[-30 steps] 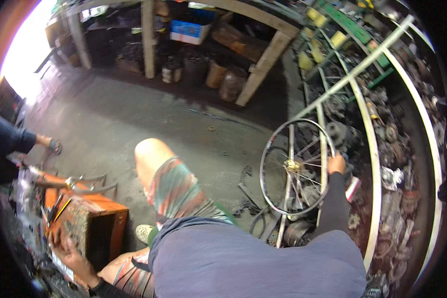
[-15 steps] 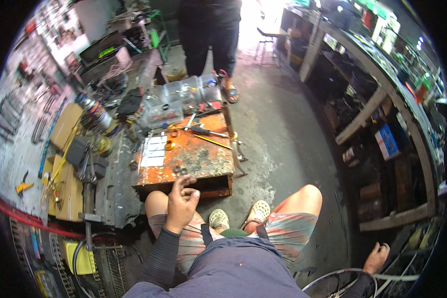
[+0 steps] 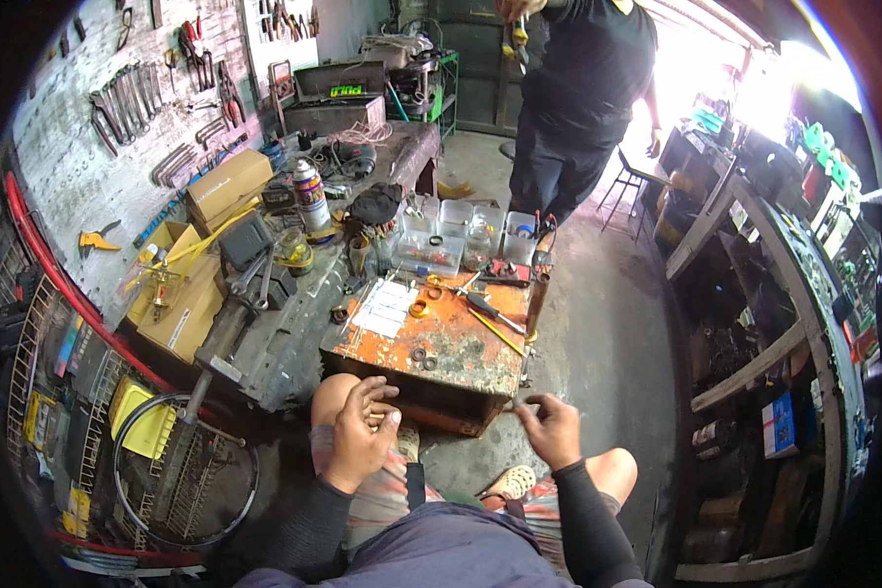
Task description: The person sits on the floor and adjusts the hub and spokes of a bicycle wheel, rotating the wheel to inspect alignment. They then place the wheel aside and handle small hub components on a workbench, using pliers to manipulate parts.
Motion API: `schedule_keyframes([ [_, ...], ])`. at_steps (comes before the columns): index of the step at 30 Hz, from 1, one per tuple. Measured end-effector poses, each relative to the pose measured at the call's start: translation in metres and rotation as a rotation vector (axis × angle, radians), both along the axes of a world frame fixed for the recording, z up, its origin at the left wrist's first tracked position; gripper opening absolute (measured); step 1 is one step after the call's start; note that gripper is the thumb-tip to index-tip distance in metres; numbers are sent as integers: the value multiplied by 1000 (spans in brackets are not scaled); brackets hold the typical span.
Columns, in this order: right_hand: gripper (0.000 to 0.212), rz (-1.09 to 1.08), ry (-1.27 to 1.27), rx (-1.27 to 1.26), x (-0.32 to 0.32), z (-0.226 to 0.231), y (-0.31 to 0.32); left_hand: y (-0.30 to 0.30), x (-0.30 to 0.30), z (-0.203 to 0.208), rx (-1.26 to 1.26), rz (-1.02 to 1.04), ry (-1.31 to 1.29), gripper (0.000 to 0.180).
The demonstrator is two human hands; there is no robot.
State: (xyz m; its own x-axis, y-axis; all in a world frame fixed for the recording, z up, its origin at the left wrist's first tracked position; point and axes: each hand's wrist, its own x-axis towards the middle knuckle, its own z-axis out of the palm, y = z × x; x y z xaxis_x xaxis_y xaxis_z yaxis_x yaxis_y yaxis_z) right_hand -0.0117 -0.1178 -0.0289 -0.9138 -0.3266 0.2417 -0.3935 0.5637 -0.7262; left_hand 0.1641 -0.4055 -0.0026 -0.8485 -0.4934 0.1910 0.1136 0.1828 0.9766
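Observation:
My left hand is raised over my left knee, in front of the orange-topped box. Its fingers are loosely bent and the thumb stands apart, with nothing visible held. Close to the box's near right corner, my right hand pinches thumb against fingers; what it holds, if anything, is too small to make out. Two dark rings lie near the box's front edge. Behind them are a brass-coloured ring, a white paper sheet, a screwdriver and a yellow pencil.
Clear plastic trays of small parts line the box's back. To the left, a cluttered bench holds a spray can, a cardboard box and a vise. A person stands behind. Wooden shelving runs along the right.
My view has swung left, so the box sits further right. My right hand has come from the far right to the box's near right corner. The left stays raised near the box.

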Motion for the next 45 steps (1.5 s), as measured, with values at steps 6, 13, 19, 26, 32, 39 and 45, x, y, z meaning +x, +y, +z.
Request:
schedule_keyframes([
  [6, 34, 145, 26, -9, -27, -7, -47, -8, -37, -1, -32, -122, -18, 55],
  [13, 36, 241, -33, 111, -61, 5, -88, -72, -205, 8, -241, -6, 47, 46],
  [19, 42, 322, 21, 210, -88, 2, -171, -128, -237, -30, 387, 319, 206, 37],
  [26, 53, 345, 329, 275, -136, -48, -258, -75, -242, -12, 86, 197, 197, 39],
  [32, 29, 297, 187, 500, -133, -41, -297, -107, -250, -36, 267, 277, 353, 32],
  [39, 38, 173, 211, -23, -153, -51, -254, -104, -247, -12, 638, 240, 262, 32],
  [45, 31, 427, -1220, -1302, -132, -36, -180, -101, -244, -20, 613, 230, 207, 29],
])
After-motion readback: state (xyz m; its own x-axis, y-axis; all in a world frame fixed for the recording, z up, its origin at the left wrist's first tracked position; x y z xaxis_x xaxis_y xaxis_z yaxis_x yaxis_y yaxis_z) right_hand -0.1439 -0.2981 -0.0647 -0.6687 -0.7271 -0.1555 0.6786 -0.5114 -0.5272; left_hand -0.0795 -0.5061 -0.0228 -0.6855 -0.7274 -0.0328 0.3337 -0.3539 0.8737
